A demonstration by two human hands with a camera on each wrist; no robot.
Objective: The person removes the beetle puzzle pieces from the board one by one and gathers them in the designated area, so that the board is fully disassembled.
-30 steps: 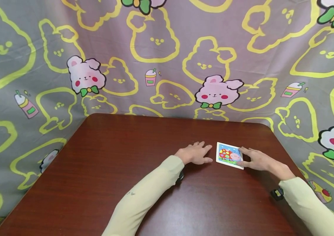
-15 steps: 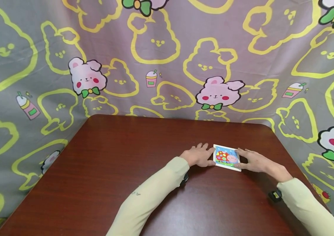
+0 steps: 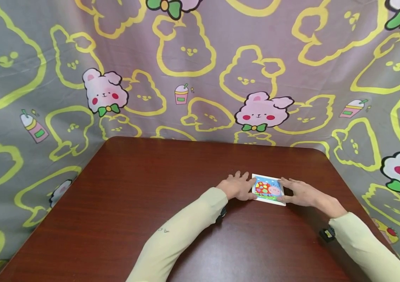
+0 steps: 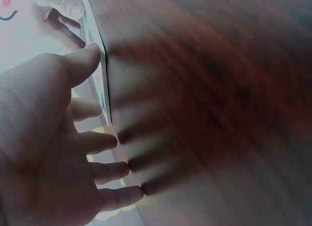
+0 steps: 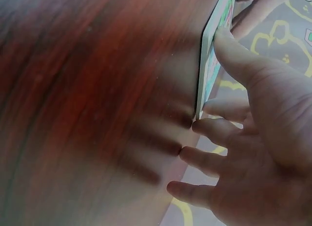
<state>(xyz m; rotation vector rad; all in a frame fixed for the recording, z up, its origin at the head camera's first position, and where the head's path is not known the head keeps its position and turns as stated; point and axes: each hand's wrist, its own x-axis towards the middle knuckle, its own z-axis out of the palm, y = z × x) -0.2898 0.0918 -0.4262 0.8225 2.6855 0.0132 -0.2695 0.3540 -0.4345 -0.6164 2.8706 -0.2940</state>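
Observation:
A thin square picture board with a white border and a spotted ladybug on blue and green lies flat on the brown table. At its left edge, my left hand touches it with thumb and index finger, the other fingers spread straight. My right hand has its thumb and index finger on the right edge. In the left wrist view, the left thumb rests on the board's rim, the remaining fingertips down by the tabletop. The right wrist view shows the right thumb on the board's edge.
The dark reddish-brown table has rounded far corners. A grey-pink cloth printed with yellow outlines and rabbit faces hangs behind it and along both sides. A small black device sits under the right wrist, another under the left.
The picture board has slid left and slightly toward me, the right hand moving along with it. My left hand has shifted a little right and now touches the board's left edge.

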